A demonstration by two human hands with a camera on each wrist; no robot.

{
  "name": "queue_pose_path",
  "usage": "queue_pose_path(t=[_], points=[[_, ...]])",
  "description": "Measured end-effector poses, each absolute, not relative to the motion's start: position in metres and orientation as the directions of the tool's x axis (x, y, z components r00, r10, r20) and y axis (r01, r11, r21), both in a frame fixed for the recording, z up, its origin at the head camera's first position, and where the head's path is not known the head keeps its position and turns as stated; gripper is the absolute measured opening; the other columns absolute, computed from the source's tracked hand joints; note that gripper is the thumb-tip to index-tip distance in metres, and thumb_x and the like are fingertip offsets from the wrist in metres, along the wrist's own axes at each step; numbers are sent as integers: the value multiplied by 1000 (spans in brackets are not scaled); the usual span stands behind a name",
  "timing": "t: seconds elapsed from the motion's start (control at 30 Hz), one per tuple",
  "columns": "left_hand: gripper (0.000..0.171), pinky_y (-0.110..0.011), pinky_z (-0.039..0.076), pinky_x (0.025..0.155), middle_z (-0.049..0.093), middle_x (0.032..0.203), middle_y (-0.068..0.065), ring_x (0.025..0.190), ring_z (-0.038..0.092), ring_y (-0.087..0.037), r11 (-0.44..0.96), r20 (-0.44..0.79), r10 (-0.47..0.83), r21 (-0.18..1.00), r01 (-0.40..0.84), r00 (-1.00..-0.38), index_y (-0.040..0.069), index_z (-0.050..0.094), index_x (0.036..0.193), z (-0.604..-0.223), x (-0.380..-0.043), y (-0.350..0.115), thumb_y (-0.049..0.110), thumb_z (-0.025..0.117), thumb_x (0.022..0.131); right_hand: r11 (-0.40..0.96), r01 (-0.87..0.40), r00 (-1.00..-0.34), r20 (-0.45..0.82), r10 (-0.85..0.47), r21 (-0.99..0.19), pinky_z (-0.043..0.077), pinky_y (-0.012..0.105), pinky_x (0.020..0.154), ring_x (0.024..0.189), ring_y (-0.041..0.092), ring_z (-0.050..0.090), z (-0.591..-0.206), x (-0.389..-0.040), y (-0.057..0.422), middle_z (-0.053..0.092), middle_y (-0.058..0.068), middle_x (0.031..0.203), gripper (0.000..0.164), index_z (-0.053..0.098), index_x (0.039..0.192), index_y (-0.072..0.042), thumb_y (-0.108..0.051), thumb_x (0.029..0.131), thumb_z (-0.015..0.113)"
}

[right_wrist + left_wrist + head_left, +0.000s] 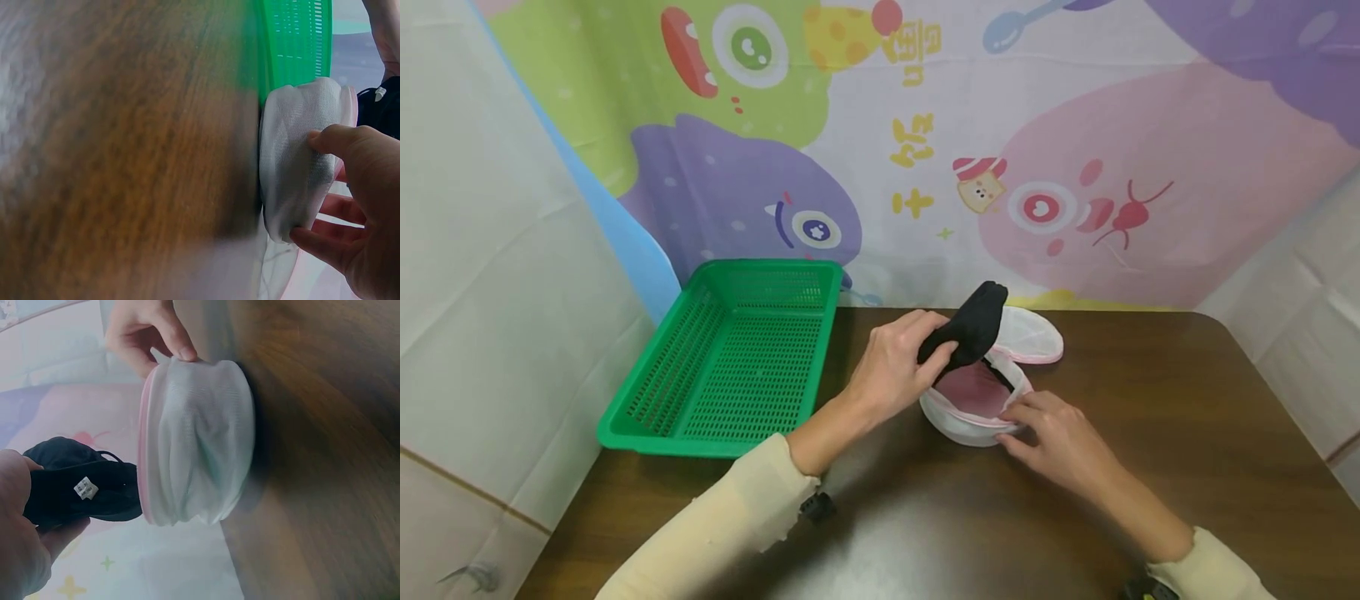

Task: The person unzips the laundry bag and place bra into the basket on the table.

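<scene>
My left hand [891, 362] grips a black bra [973, 325] by its folded fabric, thumb on the near side. A thin strap and a white tag [85, 488] show on it in the left wrist view. Its lower end dips into the mouth of a round white mesh laundry bag [964, 429] with pink trim. The bag stands upright on the table, its round lid [1032, 335] folded back behind it. At the bag's right rim my right hand [1060, 437] pinches the mesh, thumb [328, 139] on the outside. More black fabric lies along the inside of the mouth.
A green perforated plastic basket [825, 350] stands left of the bag on the brown wooden table [1150, 433]. Behind the table hangs a cartoon-printed cloth [917, 250], with pale walls on both sides.
</scene>
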State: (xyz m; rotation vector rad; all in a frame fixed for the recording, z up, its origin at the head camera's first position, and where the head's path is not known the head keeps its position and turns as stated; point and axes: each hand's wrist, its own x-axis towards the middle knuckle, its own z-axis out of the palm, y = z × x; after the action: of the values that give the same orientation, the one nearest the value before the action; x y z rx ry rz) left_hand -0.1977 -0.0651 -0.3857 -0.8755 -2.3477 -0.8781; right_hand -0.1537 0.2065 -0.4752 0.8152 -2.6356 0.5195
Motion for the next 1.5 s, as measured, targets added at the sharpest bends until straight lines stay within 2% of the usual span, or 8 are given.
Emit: queue_pose_path(t=[0.33,0.53,1.03,1.5], points=[[16,-43,70,84,82,110,-11,97,83,-29,605,611,409,374,703,-678,6,78,118,-381,-196,-75,16,79,105,765,-600,-768,434,-471,-232,67,48,82,98,26,78,-478,-155,206,81,4,101,26,85,103,-11,-17,82,99],[16,-43,70,84,82,112,-12,99,83,-30,608,593,421,378,698,-687,6,79,119,-374,-194,-80,14,79,105,766,-600,-768,435,-470,-232,67,47,82,97,26,78,-478,-154,206,81,3,100,26,85,102,-11,-16,82,100],[16,-45,70,84,83,113,-13,100,84,-31,628,601,456,305,716,-656,5,78,118,-364,-195,-101,14,80,104,779,-576,-793,400,-460,-245,67,47,82,98,25,77,-475,-153,206,81,3,101,25,85,103,-12,-17,83,99],[17,-46,68,79,81,107,-15,92,81,-31,651,611,474,242,720,-634,2,76,116,-358,-199,-130,12,81,103,768,-600,-763,447,-467,-224,66,48,81,97,26,78,-478,-154,205,81,4,100,24,84,100,-11,-17,82,99]])
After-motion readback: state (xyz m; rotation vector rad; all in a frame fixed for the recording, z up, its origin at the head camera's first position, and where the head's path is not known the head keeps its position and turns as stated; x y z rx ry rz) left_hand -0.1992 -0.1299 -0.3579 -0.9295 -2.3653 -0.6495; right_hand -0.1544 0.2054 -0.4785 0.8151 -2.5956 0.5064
